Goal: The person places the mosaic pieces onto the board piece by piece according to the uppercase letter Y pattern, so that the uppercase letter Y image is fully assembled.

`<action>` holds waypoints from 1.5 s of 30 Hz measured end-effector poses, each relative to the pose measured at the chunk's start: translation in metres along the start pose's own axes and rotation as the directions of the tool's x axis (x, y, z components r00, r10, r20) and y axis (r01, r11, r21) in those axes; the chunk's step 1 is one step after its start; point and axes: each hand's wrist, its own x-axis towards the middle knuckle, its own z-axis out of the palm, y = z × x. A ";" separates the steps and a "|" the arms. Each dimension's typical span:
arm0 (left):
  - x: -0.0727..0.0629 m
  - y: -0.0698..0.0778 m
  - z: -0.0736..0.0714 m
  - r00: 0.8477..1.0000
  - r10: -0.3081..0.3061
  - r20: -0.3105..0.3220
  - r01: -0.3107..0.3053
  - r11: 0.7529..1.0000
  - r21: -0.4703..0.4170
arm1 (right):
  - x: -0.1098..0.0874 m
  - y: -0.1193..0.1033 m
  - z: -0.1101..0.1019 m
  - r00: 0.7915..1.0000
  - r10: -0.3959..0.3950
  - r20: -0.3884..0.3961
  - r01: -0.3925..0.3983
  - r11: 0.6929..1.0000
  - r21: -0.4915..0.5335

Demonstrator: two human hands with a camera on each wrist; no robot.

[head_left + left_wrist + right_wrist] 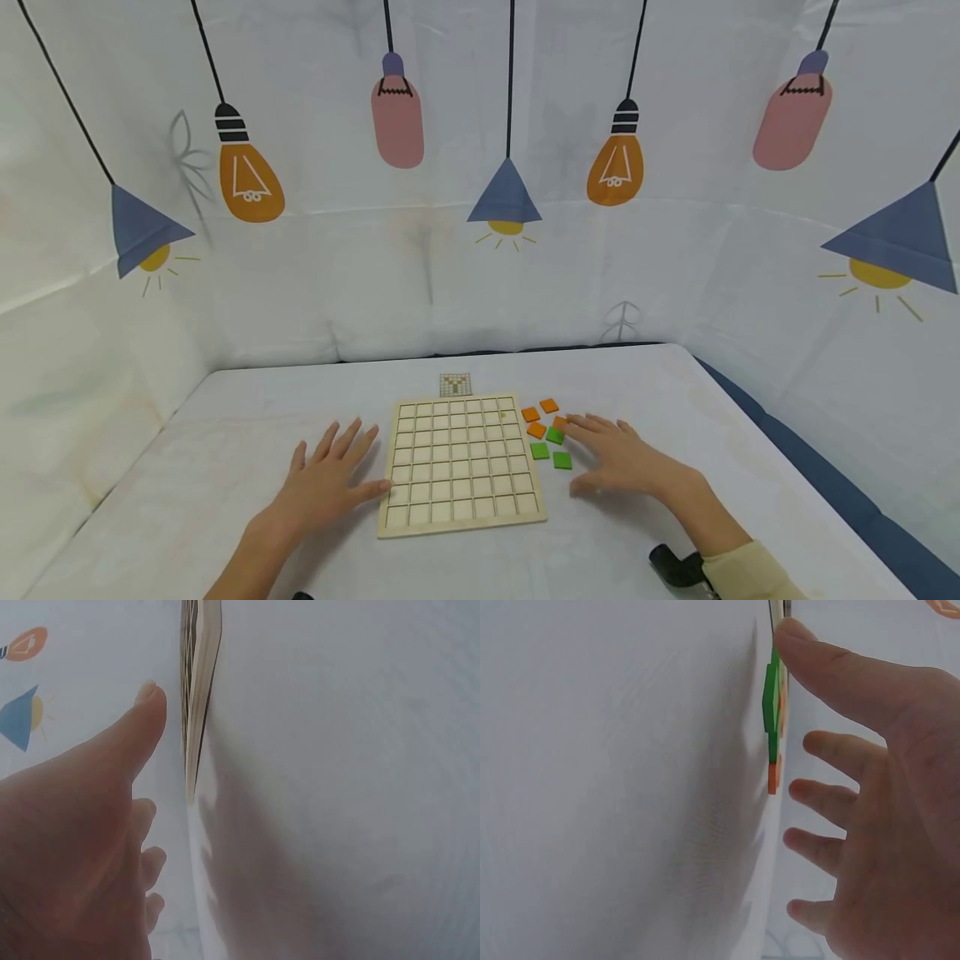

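A pale wooden grid board point(462, 465) lies flat on the table, its shallow square cells framed by thin ridges. Left of it, my left hand point(322, 475) is spread, with the thumb tip at the board's left edge; whether it touches cannot be told. My right hand point(618, 457) hovers with spread fingers beside a loose group of small square tiles. Several are orange, such as the orange tile point(549, 406); others are green, such as the green tile point(562, 460). One orange tile is partly hidden by my right fingertips. Neither hand holds anything.
A small printed pattern card point(454, 384) lies just beyond the board's far edge. The white-covered table point(285, 400) meets a white curtain point(337, 275) printed with lamps and bulbs. Near my right forearm is a black curved object point(675, 567).
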 end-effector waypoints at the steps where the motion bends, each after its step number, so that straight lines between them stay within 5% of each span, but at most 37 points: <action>1: 0.000 0.001 0.000 1.000 0.003 0.000 -0.003 1.000 0.001 | 0.000 0.000 0.000 1.000 -0.003 0.003 0.003 1.000 0.001; 12: -0.003 0.002 0.001 1.000 0.015 0.001 -0.015 1.000 0.027 | 0.000 -0.006 0.001 0.993 -0.121 -0.014 0.121 0.992 -0.026; 32: -0.003 0.004 -0.003 0.992 0.074 0.106 -0.069 0.996 -0.052 | -0.002 -0.017 -0.001 0.984 -0.168 -0.055 0.166 0.986 -0.027; 45: 0.003 0.003 -0.004 0.980 0.164 0.113 -0.155 0.984 -0.083 | 0.003 -0.017 0.004 0.981 -0.185 -0.057 0.184 0.983 -0.014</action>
